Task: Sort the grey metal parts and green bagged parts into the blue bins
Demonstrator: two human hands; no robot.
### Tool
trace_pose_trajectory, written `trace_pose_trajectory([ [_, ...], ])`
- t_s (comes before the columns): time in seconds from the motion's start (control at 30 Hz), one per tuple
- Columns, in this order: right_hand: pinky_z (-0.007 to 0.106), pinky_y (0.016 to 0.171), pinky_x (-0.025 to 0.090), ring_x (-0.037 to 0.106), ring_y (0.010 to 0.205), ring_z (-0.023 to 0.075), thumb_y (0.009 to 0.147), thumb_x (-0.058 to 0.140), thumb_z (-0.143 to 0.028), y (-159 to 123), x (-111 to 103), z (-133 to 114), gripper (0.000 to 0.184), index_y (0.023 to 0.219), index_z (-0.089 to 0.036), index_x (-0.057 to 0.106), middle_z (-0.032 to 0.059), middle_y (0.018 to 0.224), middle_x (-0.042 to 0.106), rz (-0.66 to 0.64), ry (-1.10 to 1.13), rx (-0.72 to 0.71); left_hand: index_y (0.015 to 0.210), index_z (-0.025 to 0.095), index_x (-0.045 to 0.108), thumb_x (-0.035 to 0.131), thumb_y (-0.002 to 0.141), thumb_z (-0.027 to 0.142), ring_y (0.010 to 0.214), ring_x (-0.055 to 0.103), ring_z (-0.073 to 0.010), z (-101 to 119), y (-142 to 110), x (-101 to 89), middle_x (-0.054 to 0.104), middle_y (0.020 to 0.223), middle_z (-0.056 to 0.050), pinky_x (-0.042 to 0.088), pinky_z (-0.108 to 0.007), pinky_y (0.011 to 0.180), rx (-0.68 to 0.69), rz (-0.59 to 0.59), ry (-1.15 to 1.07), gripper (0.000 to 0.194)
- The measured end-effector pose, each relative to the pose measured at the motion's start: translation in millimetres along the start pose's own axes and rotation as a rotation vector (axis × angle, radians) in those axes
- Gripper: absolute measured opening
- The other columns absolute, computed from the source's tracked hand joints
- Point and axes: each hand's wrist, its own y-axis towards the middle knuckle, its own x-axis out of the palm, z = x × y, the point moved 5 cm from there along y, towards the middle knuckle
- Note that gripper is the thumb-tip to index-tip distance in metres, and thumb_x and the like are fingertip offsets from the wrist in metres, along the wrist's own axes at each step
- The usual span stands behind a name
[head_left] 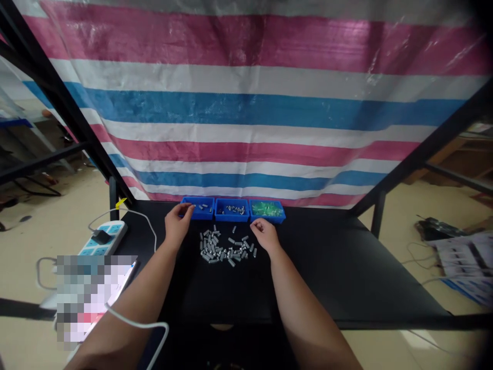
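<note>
A heap of several small silver metal cylinders [226,247] lies on the black table [346,267]. Behind it stand three blue trays in a row: the left tray [201,208] and the middle tray [231,209] hold a few silver parts, the right tray [267,210] holds green parts. My left hand [177,224] reaches to the left tray's front rim, its fingers pinched together; what they hold is too small to see. My right hand [265,234] rests at the heap's right edge with fingers curled in a pinch.
A white power strip [103,237] with a plug and white cable sits at the table's left edge. A phone on a white cable lies at the near left. A striped tarp [246,113] hangs behind the trays. Black frame posts [57,97] stand on both sides.
</note>
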Motion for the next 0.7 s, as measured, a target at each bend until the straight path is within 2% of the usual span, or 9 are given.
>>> trace_pose_trajectory([
  [0.1,0.026,0.055,0.038,0.046,0.053,0.0130,0.083,0.061,-0.041,0,0,0,0.022,0.079,-0.021,0.066,-0.0047,0.057,0.050,-0.001,0.002,0.000,0.113,0.017,0.074,0.070,0.081,0.050,0.077,0.070,-0.0201,13,15,0.3,0.076,0.085,-0.006,0.053,-0.029,0.071,0.009,-0.047,-0.006,0.047],
  [0.2,0.025,0.054,0.037,0.046,0.053,0.0129,0.083,0.060,-0.041,0,1,2,0.021,0.079,-0.021,0.066,-0.0048,0.057,0.050,-0.012,0.000,0.007,0.126,0.015,0.066,0.068,0.082,0.049,0.067,0.070,-0.0179,31,21,-1.3,0.074,0.083,-0.006,0.054,-0.027,0.062,-0.017,-0.065,-0.170,0.056],
  [0.33,0.025,0.055,0.036,0.046,0.054,0.0127,0.083,0.061,-0.040,0,3,1,0.020,0.079,-0.021,0.067,-0.0048,0.057,0.050,-0.038,-0.034,0.002,0.109,0.014,0.069,0.069,0.083,0.047,0.067,0.070,-0.0162,60,13,-6.0,0.074,0.086,-0.007,0.054,-0.024,0.059,0.041,-0.087,-0.305,0.042],
  [0.4,0.025,0.055,0.036,0.046,0.054,0.0125,0.083,0.061,-0.039,0,4,0,0.020,0.080,-0.021,0.068,-0.0049,0.057,0.049,-0.050,-0.050,-0.008,0.100,0.015,0.069,0.070,0.083,0.046,0.066,0.069,-0.0153,66,3,-6.1,0.074,0.086,-0.007,0.053,-0.024,0.058,0.051,-0.128,-0.333,0.036],
  [0.5,0.024,0.054,0.035,0.044,0.052,0.0121,0.084,0.061,-0.038,-1,4,-3,0.019,0.079,-0.021,0.069,-0.0052,0.055,0.048,-0.056,-0.077,-0.034,0.097,0.015,0.069,0.069,0.084,0.045,0.062,0.067,-0.0145,58,-14,-3.8,0.072,0.078,-0.004,0.051,-0.023,0.059,0.031,-0.191,-0.312,0.033],
  [0.6,0.025,0.055,0.037,0.045,0.053,0.0127,0.084,0.061,-0.035,-2,2,-10,0.018,0.078,-0.022,0.070,-0.0043,0.057,0.049,-0.047,-0.131,-0.075,0.097,0.016,0.069,0.069,0.084,0.046,0.058,0.064,-0.0140,37,-30,0.1,0.070,0.072,-0.003,0.049,-0.023,0.057,0.009,-0.240,-0.239,0.033],
  [0.7,0.025,0.060,0.040,0.051,0.059,0.0140,0.085,0.062,-0.032,-5,1,-30,0.014,0.081,-0.022,0.071,-0.0018,0.064,0.057,-0.042,-0.189,-0.141,0.096,0.016,0.069,0.067,0.085,0.046,0.058,0.062,-0.0140,14,-42,4.5,0.068,0.070,-0.002,0.047,-0.022,0.055,-0.024,-0.272,-0.215,0.032],
])
